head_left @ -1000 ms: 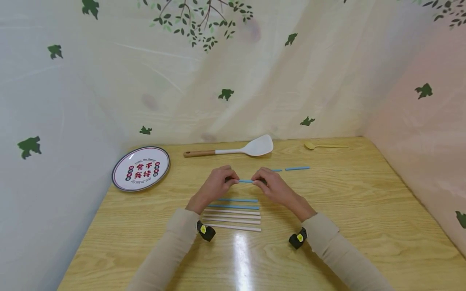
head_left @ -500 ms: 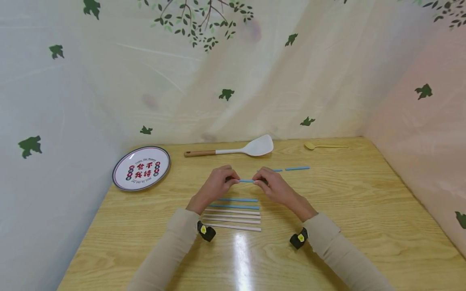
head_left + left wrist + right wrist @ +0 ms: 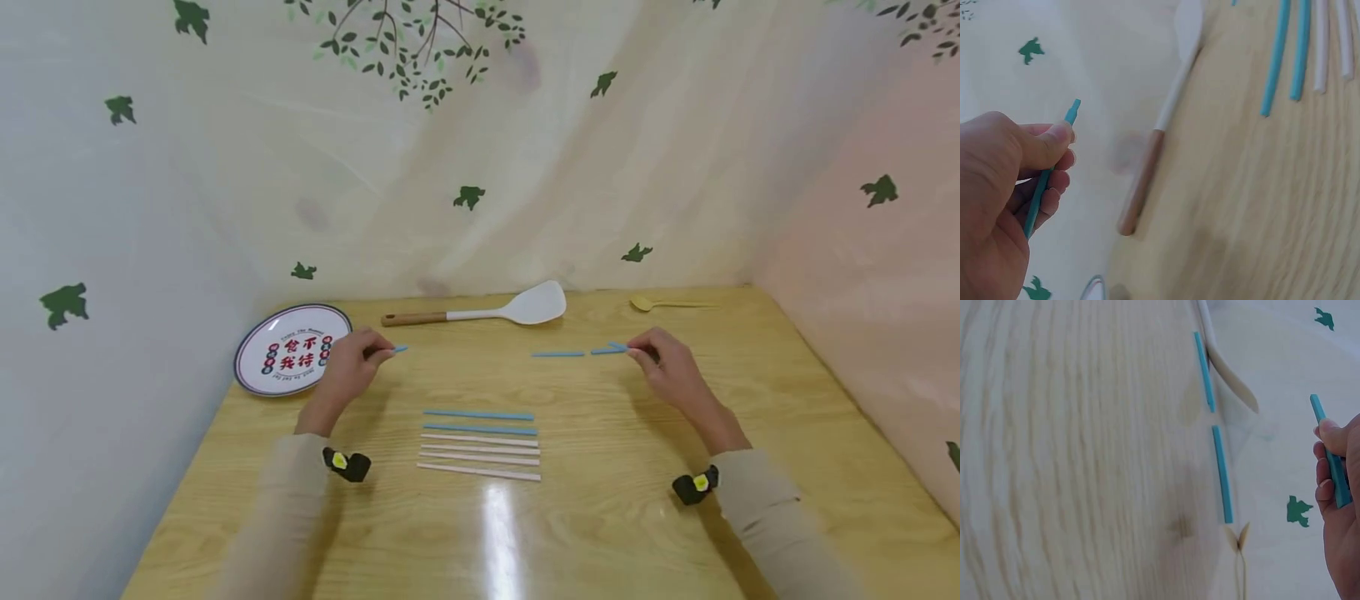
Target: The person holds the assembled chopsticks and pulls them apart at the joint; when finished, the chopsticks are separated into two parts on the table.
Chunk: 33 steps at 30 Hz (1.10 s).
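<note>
My left hand point(image 3: 345, 371), near the plate, pinches one half of a blue chopstick point(image 3: 1036, 201). That half has a narrower stepped end poking past the thumb in the left wrist view. My right hand point(image 3: 666, 371) is well apart on the other side, its thumb and fingers gripping another blue chopstick half point(image 3: 1335, 472). On the tabletop, two more blue halves point(image 3: 1222, 475) lie end to end with a small gap between them. In the middle lie two full-length blue chopsticks point(image 3: 478, 414), parallel to several pale pink chopsticks point(image 3: 480, 472).
A white spatula point(image 3: 536, 304) with a wooden handle lies along the back. To its right is a yellow spoon point(image 3: 678, 303). An oval plate point(image 3: 251, 354) with red lettering stands at the left. Printed cloth walls point(image 3: 390, 192) enclose the wooden table point(image 3: 600, 533).
The hands were close together on one blue chopstick. They have moved apart, left hand leftward and right hand rightward, each now holding a separate half.
</note>
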Motion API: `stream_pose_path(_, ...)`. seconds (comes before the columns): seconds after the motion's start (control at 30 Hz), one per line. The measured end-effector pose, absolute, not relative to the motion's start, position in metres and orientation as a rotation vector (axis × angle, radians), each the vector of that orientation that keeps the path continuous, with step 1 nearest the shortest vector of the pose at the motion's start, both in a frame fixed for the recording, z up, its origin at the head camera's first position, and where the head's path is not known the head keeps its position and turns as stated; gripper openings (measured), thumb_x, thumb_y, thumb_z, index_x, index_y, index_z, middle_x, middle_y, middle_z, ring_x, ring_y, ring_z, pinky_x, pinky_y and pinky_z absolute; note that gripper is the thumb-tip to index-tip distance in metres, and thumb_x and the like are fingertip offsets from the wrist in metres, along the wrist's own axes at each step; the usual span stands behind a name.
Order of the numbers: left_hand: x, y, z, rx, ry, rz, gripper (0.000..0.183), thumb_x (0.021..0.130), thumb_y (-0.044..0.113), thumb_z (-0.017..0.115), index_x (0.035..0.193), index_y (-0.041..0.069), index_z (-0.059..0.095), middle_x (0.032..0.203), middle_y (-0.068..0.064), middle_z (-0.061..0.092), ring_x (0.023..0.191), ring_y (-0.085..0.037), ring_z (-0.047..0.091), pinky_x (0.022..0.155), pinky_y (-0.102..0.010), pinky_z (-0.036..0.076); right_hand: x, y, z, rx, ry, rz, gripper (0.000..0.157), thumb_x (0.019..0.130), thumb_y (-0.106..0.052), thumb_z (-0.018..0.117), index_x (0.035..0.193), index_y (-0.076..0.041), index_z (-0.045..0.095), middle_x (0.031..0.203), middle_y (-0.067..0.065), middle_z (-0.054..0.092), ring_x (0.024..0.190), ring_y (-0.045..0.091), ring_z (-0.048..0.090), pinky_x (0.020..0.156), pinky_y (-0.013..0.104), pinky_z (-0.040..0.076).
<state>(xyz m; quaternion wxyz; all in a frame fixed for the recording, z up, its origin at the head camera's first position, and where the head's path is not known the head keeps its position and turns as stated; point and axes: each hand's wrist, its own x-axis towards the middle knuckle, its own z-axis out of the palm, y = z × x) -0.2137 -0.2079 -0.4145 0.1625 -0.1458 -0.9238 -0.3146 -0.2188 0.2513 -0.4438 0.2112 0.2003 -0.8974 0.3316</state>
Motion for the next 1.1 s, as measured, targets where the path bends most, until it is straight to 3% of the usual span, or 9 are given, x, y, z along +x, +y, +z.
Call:
stream_pose_path(0.17,-0.213,-0.218,-0.408,-0.478,-2.678,-0.930,0.011,0.091,0.011,0.064,0.089,0.001,0.070,0.085,-0.010,0.062,0.072,-0.020,0.053,0.063,-0.030,0.043,-0.214,0.282,-0.443,0.549,-2.565,0.903,0.009,0.095,-0.008,0.058,0.099,-0.002,0.063,0.086,0.007,0.060,0.072,0.008,0.047,0.062,0.020,0.041)
stream_pose_path(0.6,-0.230,-0.173,-0.418,-0.574,-2.763,-0.994,0.011,0.094,0.011,0.061,0.095,0.002,0.066,0.091,-0.010,0.062,0.080,-0.021,0.057,0.072,-0.036,0.049,-0.214,0.302,-0.459,0.487,-2.563,0.943,0.009,0.093,-0.007,0.061,0.099,-0.003,0.066,0.090,0.007,0.061,0.078,-0.003,0.048,0.068,0.009,0.039)
stream_pose_path(0.9,-0.252,-0.111,-0.425,-0.758,-2.842,-0.953,0.013,0.096,0.013,0.057,0.100,0.004,0.065,0.097,-0.009,0.063,0.086,-0.020,0.058,0.078,-0.035,0.049,-0.226,0.300,-0.463,0.433,-2.670,0.956,0.015,0.096,-0.013,0.058,0.103,-0.004,0.066,0.098,0.009,0.063,0.084,0.004,0.049,0.073,0.015,0.039)
stream_pose_path(1.1,-0.263,-0.065,-0.436,-0.874,-2.851,-0.944,0.014,0.095,0.005,0.055,0.103,0.001,0.066,0.099,-0.012,0.064,0.092,-0.023,0.059,0.083,-0.036,0.049,-0.233,0.299,-0.463,0.468,-2.764,0.975,0.018,0.096,-0.017,0.058,0.104,-0.004,0.069,0.103,0.013,0.065,0.092,0.022,0.057,0.079,0.029,0.044)
